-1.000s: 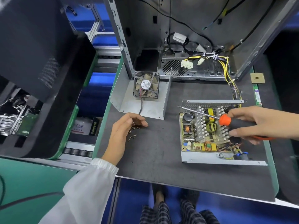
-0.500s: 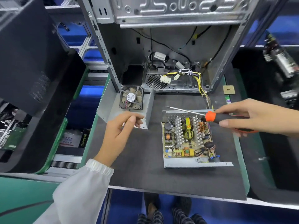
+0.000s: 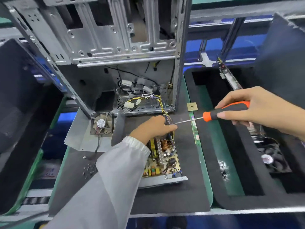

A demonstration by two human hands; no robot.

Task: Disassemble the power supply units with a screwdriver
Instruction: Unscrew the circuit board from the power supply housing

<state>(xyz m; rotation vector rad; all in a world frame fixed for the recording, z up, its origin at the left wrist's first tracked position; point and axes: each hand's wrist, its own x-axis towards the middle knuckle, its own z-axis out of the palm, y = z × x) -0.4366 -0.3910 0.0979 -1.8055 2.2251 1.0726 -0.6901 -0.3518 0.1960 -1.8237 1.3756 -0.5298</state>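
1. The left hand (image 3: 152, 127) reaches over the far end of the open power supply unit (image 3: 162, 160); its fingers (image 3: 170, 128) are curled around the wire bundle (image 3: 170, 120) that runs from the unit up into the computer case (image 3: 115, 47).
2. The right hand (image 3: 257, 108) is raised above the right side of the scene, its fingers (image 3: 231, 115) and thumb wrapped around the black-and-orange handle of the screwdriver (image 3: 212, 116).
3. The screwdriver lies nearly level, with its metal shaft pointing left; the tip ends just beside the left fingertips and the wires.
4. The power supply unit sits near the middle of the dark mat on the tabletop (image 3: 181, 200), lid off, with its circuit board, copper coil and yellow parts exposed. The white sleeve (image 3: 115, 171) covers its left half.
5. Left of the unit, the bent metal cover (image 3: 77, 139) lies on the mat, with a fan (image 3: 101, 123) standing in it.
6. Small loose screws (image 3: 88, 169) lie on the mat near the sleeve.
7. The case stands upright at the far edge, side open, with white connectors and yellow wires inside its lower part.
8. A small square chip (image 3: 192, 106) rests on the mat to the right of the case, and a narrow green strip (image 3: 195, 129) lies along the mat's right edge.
9. To the right, a black tray (image 3: 231, 187) holds another fan and other parts, blurred.
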